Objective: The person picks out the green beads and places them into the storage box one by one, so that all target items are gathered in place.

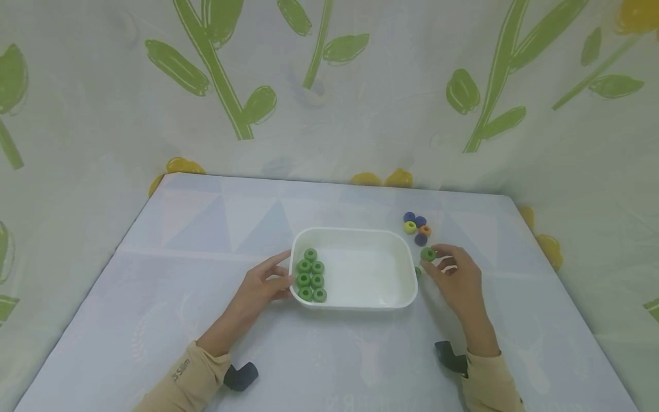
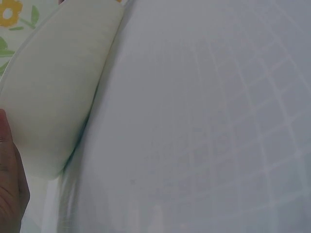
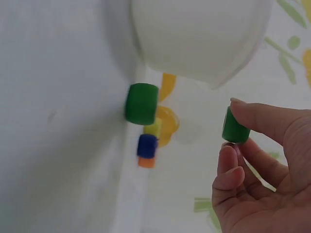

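A white tray [image 1: 370,269] stands on the table with several green beads [image 1: 317,280] along its left end. My left hand [image 1: 262,280] holds the tray's left end, with the thumb at the rim; in the left wrist view a finger [image 2: 7,160] lies against the outer wall. To the right of the tray, my right hand [image 1: 460,278] pinches a green bead [image 3: 236,125] between thumb and fingers, raised off the table. Another green bead [image 3: 142,104] sits on the table beside the tray's right wall, partly hidden in the head view.
Past my right hand lies a small cluster of beads: yellow [image 1: 409,228], orange [image 1: 425,230] and several dark blue or purple ones [image 1: 421,240]. A patterned cloth [image 1: 329,126] with leaves and flowers hangs behind the table [image 1: 329,355]. Black pieces [image 1: 241,376] show at both sleeves.
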A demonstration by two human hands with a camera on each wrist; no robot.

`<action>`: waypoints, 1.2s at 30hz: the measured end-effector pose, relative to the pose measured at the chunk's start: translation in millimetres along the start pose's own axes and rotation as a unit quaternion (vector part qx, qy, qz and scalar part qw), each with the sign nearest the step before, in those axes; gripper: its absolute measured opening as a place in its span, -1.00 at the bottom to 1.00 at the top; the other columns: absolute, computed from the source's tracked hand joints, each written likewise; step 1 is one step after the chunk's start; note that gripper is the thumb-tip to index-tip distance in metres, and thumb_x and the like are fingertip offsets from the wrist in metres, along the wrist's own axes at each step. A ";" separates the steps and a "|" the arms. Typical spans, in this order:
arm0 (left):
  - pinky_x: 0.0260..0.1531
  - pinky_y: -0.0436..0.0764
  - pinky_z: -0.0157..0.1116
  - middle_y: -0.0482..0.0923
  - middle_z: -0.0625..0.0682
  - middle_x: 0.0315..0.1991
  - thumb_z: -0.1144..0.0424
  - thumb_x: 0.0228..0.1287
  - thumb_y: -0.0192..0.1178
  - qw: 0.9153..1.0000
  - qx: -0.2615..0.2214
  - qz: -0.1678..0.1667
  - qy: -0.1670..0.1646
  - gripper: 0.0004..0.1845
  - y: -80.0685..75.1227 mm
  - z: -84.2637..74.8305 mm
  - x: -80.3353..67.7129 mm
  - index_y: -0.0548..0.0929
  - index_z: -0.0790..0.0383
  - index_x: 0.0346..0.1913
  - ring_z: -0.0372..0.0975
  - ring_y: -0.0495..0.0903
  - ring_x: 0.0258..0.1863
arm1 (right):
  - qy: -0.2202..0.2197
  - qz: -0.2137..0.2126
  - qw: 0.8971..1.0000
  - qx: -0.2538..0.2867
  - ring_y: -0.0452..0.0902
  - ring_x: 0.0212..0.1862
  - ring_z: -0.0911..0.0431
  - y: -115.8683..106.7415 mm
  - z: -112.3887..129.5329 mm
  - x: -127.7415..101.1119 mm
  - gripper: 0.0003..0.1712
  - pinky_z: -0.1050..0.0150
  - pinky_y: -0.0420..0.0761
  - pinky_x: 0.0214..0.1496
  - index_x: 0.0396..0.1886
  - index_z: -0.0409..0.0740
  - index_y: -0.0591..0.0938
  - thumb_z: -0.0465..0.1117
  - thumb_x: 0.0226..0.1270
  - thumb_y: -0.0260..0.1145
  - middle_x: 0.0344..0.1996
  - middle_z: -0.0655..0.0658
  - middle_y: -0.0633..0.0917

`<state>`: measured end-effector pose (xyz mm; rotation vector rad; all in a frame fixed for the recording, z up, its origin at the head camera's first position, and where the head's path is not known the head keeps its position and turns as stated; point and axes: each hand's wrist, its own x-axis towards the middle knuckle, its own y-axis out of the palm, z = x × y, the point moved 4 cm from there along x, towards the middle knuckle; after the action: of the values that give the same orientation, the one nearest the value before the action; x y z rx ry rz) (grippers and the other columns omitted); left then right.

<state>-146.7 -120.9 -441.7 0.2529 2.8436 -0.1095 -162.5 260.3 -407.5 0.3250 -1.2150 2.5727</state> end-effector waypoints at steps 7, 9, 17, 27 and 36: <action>0.04 0.76 -0.24 0.46 0.08 -0.07 0.31 0.33 0.21 1.000 -0.002 0.000 -0.001 -0.30 0.5 -0.5 0.4 0.29 0.08 0.53 -0.26 0.66 -0.19 | -0.008 0.006 1.000 0.009 0.60 -0.17 0.01 -8.5 25.6 -1.7 -0.54 0.59 0.49 -0.27 0.11 -0.21 0.63 -0.29 0.20 0.49 -0.10 -0.20 0.69; 0.04 0.76 -0.25 0.47 0.08 -0.07 0.30 0.33 0.21 1.000 -0.003 0.001 -0.001 -0.29 0.8 -0.5 0.7 0.29 0.09 0.53 -0.25 0.66 -0.19 | -0.015 0.013 1.000 0.015 0.60 -0.17 0.01 -7.1 32.5 -2.4 -0.54 0.58 0.49 -0.26 0.11 -0.19 0.63 -0.27 0.21 0.49 -0.11 -0.19 0.69; 0.05 0.76 -0.25 0.47 0.08 -0.07 0.30 0.33 0.21 1.000 -0.003 0.002 -0.003 -0.28 0.5 0.7 1.5 0.28 0.08 0.53 -0.25 0.66 -0.19 | -0.057 0.045 0.996 0.051 0.57 -0.24 0.13 14.0 46.9 -3.5 -0.60 0.45 0.56 -0.28 0.02 -0.12 0.65 -0.26 0.18 0.51 -0.18 -0.11 0.69; 0.04 0.76 -0.26 0.48 0.09 -0.07 0.31 0.32 0.22 1.000 -0.002 0.003 -0.001 -0.28 -0.6 1.9 2.5 0.29 0.07 0.53 -0.25 0.67 -0.19 | -0.083 0.100 0.989 0.073 0.58 -0.28 0.11 45.6 67.4 -5.1 -0.60 0.36 0.61 -0.31 -0.02 -0.10 0.66 -0.28 0.12 0.54 -0.19 -0.11 0.70; 0.03 0.76 -0.26 0.48 0.10 -0.05 0.30 0.33 0.22 1.000 0.003 0.002 -0.003 -0.28 -0.9 -0.3 1.4 0.28 0.07 0.53 -0.26 0.66 -0.19 | -0.094 0.184 0.978 0.036 0.55 -0.28 0.14 73.2 79.6 -6.0 -0.64 0.39 0.60 -0.24 -0.03 -0.11 0.66 -0.27 0.16 0.51 -0.19 -0.10 0.70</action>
<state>-148.3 -121.5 -441.8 0.2582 2.8374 -0.1181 -175.2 152.9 -412.3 0.3985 -1.3592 2.9652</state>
